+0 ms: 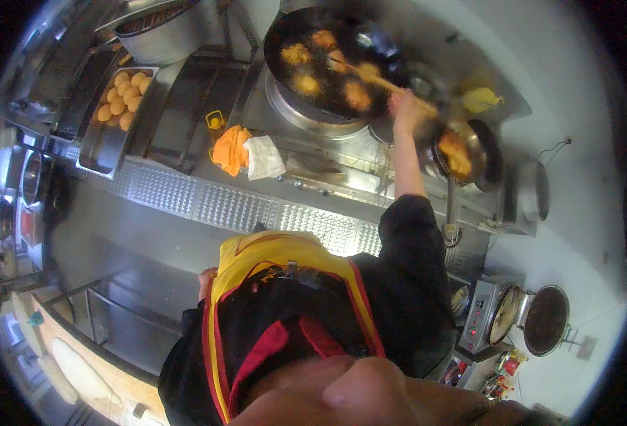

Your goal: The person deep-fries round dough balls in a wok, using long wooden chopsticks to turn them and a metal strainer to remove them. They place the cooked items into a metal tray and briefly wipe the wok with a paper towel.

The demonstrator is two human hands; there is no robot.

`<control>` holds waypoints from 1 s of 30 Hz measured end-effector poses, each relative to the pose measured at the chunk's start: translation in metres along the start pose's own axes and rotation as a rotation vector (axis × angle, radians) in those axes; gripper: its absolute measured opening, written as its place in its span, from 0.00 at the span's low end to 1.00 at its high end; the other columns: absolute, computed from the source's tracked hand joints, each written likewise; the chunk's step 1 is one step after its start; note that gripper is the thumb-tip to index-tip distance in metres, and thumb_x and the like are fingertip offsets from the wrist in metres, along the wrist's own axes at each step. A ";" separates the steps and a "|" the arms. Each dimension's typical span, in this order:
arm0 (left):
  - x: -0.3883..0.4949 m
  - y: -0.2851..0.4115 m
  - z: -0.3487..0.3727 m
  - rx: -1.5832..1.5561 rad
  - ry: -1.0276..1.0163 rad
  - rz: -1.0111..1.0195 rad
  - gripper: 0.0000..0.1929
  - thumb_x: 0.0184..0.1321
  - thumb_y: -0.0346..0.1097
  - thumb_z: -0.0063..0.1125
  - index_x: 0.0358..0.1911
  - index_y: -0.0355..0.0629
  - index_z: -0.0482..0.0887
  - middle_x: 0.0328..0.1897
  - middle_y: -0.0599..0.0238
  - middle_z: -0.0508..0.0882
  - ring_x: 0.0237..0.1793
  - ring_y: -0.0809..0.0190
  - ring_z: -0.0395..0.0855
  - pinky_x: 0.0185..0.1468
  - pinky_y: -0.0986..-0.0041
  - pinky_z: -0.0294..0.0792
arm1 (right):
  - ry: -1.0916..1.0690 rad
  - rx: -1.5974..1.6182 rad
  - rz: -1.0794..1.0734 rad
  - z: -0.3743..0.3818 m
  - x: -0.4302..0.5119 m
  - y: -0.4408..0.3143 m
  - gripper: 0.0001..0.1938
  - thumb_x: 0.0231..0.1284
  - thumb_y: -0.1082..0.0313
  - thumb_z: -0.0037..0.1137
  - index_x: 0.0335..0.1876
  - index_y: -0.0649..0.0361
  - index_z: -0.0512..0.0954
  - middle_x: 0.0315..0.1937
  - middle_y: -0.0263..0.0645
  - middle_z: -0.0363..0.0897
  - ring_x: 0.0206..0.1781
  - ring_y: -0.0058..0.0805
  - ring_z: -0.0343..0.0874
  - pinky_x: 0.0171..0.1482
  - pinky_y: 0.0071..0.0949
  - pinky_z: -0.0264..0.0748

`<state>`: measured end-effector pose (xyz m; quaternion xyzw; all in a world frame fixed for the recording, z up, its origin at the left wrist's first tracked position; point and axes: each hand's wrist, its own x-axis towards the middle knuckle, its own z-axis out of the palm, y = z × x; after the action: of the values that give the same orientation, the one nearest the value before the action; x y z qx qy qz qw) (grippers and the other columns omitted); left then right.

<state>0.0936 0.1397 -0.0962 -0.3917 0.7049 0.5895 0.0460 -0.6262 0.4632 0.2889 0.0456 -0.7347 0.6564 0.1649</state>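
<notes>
My right hand (pixel 406 110) grips long wooden chopsticks (pixel 381 82), their far ends reaching over a large black wok (pixel 282 33). Several golden-brown fried pieces (pixel 307 84) sit in the wok's dark oil. One browner piece (pixel 337 61) lies right at the chopstick tips; whether they pinch it I cannot tell. Under the wok is a steel burner ring (pixel 313 123). My left hand (pixel 207 278) hangs low beside my yellow apron (pixel 271 246), mostly hidden, and its fingers do not show clearly.
Right of the wok, a long-handled pan (pixel 459 181) holds orange-brown food. An orange cloth (pixel 231 150) and a white cloth (pixel 265 158) lie on the stove's front. Farther left stands a steel tray (pixel 100 154) of round golden balls (pixel 127 96). A round electric griddle (pixel 481 314) stands lower right.
</notes>
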 end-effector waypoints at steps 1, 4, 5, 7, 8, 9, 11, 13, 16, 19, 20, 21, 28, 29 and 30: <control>0.000 -0.001 0.003 -0.069 0.002 -0.029 0.16 0.59 0.37 0.56 0.49 0.42 0.83 0.40 0.57 0.86 0.34 0.60 0.85 0.37 0.70 0.76 | -0.015 -0.184 -0.061 -0.008 0.009 0.007 0.15 0.66 0.62 0.55 0.38 0.71 0.81 0.30 0.46 0.84 0.28 0.30 0.83 0.35 0.24 0.80; 0.003 -0.006 0.009 -0.272 -0.004 -0.092 0.15 0.59 0.36 0.56 0.48 0.40 0.83 0.38 0.56 0.86 0.33 0.60 0.85 0.36 0.70 0.76 | -0.021 -0.490 -0.181 -0.025 0.018 0.013 0.16 0.67 0.61 0.52 0.42 0.70 0.80 0.29 0.46 0.83 0.28 0.30 0.83 0.32 0.23 0.79; 0.007 -0.007 0.010 -0.343 -0.011 -0.127 0.14 0.59 0.36 0.55 0.47 0.40 0.83 0.37 0.56 0.86 0.32 0.59 0.85 0.35 0.71 0.76 | -0.024 -0.513 -0.202 -0.029 0.018 0.007 0.17 0.68 0.60 0.51 0.42 0.70 0.80 0.29 0.45 0.84 0.28 0.29 0.83 0.32 0.23 0.79; 0.013 -0.006 0.013 -0.521 -0.022 -0.185 0.14 0.60 0.36 0.55 0.46 0.39 0.84 0.36 0.55 0.86 0.31 0.59 0.85 0.34 0.71 0.76 | -0.027 -0.558 -0.246 -0.036 0.014 -0.013 0.18 0.69 0.59 0.48 0.43 0.69 0.80 0.30 0.45 0.84 0.30 0.28 0.83 0.33 0.21 0.79; 0.017 -0.005 0.012 -0.561 -0.021 -0.246 0.14 0.60 0.35 0.55 0.46 0.38 0.84 0.35 0.55 0.86 0.30 0.59 0.84 0.34 0.71 0.76 | 0.017 -0.466 -0.280 -0.037 0.009 -0.025 0.18 0.69 0.59 0.47 0.43 0.69 0.80 0.30 0.44 0.84 0.31 0.27 0.83 0.34 0.21 0.79; 0.021 -0.003 0.012 -0.587 -0.021 -0.319 0.13 0.60 0.35 0.55 0.45 0.37 0.84 0.34 0.54 0.86 0.29 0.58 0.84 0.33 0.71 0.76 | 0.011 -0.447 -0.281 -0.036 0.005 -0.036 0.18 0.69 0.58 0.47 0.43 0.68 0.80 0.31 0.44 0.84 0.31 0.27 0.83 0.35 0.21 0.78; 0.028 0.002 0.007 -0.502 0.029 -0.432 0.13 0.61 0.36 0.55 0.45 0.38 0.84 0.33 0.54 0.86 0.29 0.59 0.85 0.32 0.70 0.76 | 0.001 -0.409 -0.282 -0.031 -0.002 -0.053 0.19 0.69 0.57 0.46 0.45 0.67 0.80 0.32 0.44 0.85 0.32 0.27 0.84 0.36 0.21 0.78; 0.031 0.007 0.007 -0.412 0.090 -0.423 0.13 0.61 0.36 0.55 0.45 0.38 0.84 0.33 0.55 0.86 0.28 0.59 0.85 0.31 0.70 0.76 | -0.102 -0.218 -0.089 -0.020 -0.009 -0.055 0.19 0.69 0.55 0.47 0.46 0.66 0.80 0.33 0.44 0.85 0.32 0.28 0.84 0.36 0.21 0.78; 0.034 0.012 0.007 -0.523 0.073 -0.443 0.13 0.60 0.37 0.58 0.44 0.38 0.84 0.32 0.54 0.86 0.28 0.58 0.85 0.29 0.69 0.76 | -0.143 0.463 0.366 0.010 -0.013 -0.039 0.21 0.69 0.52 0.48 0.46 0.66 0.79 0.33 0.44 0.84 0.31 0.28 0.83 0.34 0.23 0.78; 0.032 0.011 0.008 -0.472 0.080 -0.454 0.13 0.59 0.36 0.59 0.45 0.37 0.83 0.32 0.54 0.86 0.28 0.58 0.85 0.29 0.70 0.75 | -0.067 0.579 0.553 0.044 -0.018 -0.023 0.19 0.68 0.53 0.50 0.44 0.66 0.79 0.31 0.45 0.83 0.30 0.28 0.82 0.32 0.24 0.77; 0.029 0.009 0.007 -0.456 0.093 -0.446 0.13 0.59 0.36 0.58 0.44 0.36 0.83 0.33 0.53 0.86 0.28 0.58 0.85 0.29 0.70 0.75 | -0.032 0.548 0.554 0.054 -0.022 -0.021 0.18 0.68 0.54 0.51 0.43 0.66 0.79 0.30 0.44 0.83 0.29 0.28 0.82 0.32 0.24 0.77; 0.026 0.008 0.007 -0.441 0.106 -0.439 0.13 0.59 0.36 0.58 0.43 0.35 0.83 0.33 0.52 0.86 0.28 0.58 0.85 0.30 0.70 0.75 | 0.002 0.517 0.555 0.065 -0.027 -0.021 0.17 0.68 0.55 0.52 0.42 0.65 0.78 0.30 0.44 0.82 0.29 0.28 0.82 0.31 0.24 0.77; -0.004 -0.007 0.015 -0.563 0.204 0.002 0.09 0.51 0.28 0.60 0.35 0.32 0.85 0.36 0.51 0.86 0.34 0.57 0.84 0.37 0.70 0.75 | -0.209 -0.149 -0.490 0.091 -0.081 -0.050 0.09 0.65 0.64 0.57 0.38 0.61 0.82 0.30 0.33 0.82 0.29 0.25 0.80 0.32 0.27 0.75; -0.007 -0.009 0.017 -0.649 0.190 -0.025 0.09 0.50 0.27 0.60 0.34 0.31 0.85 0.36 0.52 0.86 0.34 0.57 0.84 0.38 0.70 0.74 | -0.241 -0.271 -0.873 0.089 -0.087 -0.054 0.07 0.59 0.70 0.60 0.41 0.61 0.82 0.37 0.40 0.83 0.40 0.35 0.81 0.45 0.32 0.76; -0.008 -0.011 0.018 -0.734 0.175 -0.050 0.09 0.49 0.26 0.59 0.34 0.31 0.85 0.36 0.52 0.86 0.35 0.57 0.84 0.39 0.70 0.74 | -0.364 -0.295 -0.867 0.089 -0.093 -0.056 0.08 0.58 0.70 0.61 0.42 0.60 0.82 0.36 0.41 0.82 0.39 0.37 0.80 0.44 0.33 0.75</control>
<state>0.0985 0.1597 -0.1059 -0.4479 0.4382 0.7661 -0.1435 -0.5394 0.3545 0.3063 0.4371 -0.7501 0.3977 0.2967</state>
